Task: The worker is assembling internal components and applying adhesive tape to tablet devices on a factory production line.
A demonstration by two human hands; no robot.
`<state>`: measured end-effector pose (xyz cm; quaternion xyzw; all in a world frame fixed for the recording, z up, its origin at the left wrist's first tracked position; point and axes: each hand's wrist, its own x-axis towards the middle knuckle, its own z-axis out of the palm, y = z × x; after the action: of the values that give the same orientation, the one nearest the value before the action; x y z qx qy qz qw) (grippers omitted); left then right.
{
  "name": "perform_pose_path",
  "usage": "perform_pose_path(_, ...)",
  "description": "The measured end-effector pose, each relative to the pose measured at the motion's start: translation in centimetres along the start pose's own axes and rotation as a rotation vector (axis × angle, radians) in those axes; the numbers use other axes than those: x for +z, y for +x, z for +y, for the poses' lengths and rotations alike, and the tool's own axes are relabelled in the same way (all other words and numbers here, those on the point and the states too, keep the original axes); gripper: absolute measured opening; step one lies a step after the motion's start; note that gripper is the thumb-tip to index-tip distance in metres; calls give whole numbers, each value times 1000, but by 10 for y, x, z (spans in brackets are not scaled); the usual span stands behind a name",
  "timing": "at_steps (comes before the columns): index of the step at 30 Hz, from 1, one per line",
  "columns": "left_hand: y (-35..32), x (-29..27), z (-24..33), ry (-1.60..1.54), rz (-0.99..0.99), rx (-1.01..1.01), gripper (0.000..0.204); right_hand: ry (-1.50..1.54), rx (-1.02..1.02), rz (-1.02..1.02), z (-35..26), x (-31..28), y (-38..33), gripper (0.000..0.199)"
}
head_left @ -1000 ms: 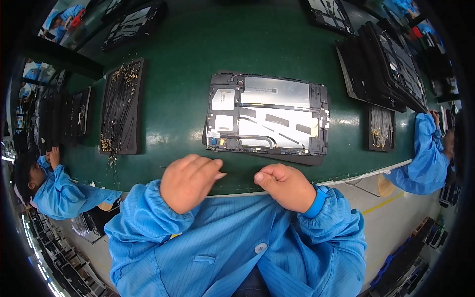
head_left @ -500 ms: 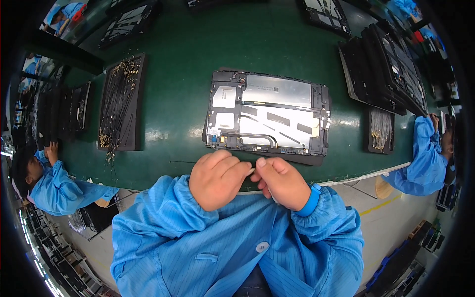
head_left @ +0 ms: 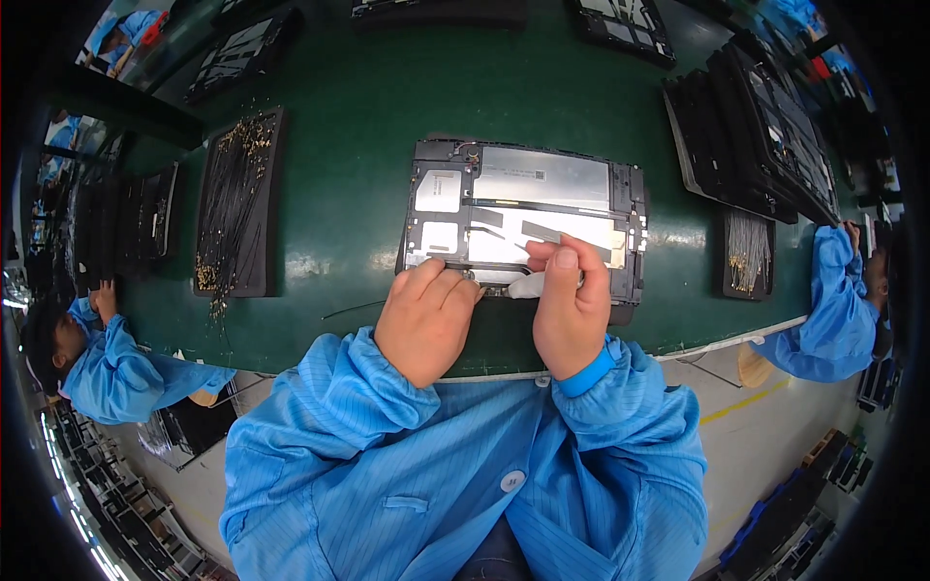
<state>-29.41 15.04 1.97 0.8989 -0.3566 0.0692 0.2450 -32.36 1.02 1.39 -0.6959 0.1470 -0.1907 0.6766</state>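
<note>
In front of me lies an opened tablet-like device [head_left: 547,174], its silver inner plates and black frame facing up. My left hand [head_left: 426,315] is closed over its near left edge, fingertips together on the frame. A thin black cable [head_left: 354,309] trails leftward from under that hand, over the table. My right hand [head_left: 573,305] is over the near edge, thumb and forefinger curled together; what they pinch, if anything, I cannot make out. A white piece [head_left: 526,286] shows beside its lower fingers, against the frame; whether it is a finger cover is unclear.
To the left, a black tray [head_left: 257,247] holds many thin black cables with gold ends. A smaller tray [head_left: 746,257] of grey cables stands at the right, before stacked black device frames [head_left: 765,145]. More devices [head_left: 242,53] lie at the far side. People in blue sit at both sides.
Both hands have moved from the table's front edge onto the device's near edge and apart. My right hand has risen and turned. The cable's free end has shifted slightly left.
</note>
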Motion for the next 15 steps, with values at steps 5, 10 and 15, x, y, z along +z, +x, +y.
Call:
perform_pose_path(5,-1,0,-4,74,-23,46,18,7,-78,-34,5,2,-2,23)
perform_pose_path(10,0,0,-5,78,-29,48,18,27,-85,-39,9,3,-1,22)
perform_pose_path(15,1,-6,-2,30,-38,6,16,-33,-85,-136,2,0,0,18)
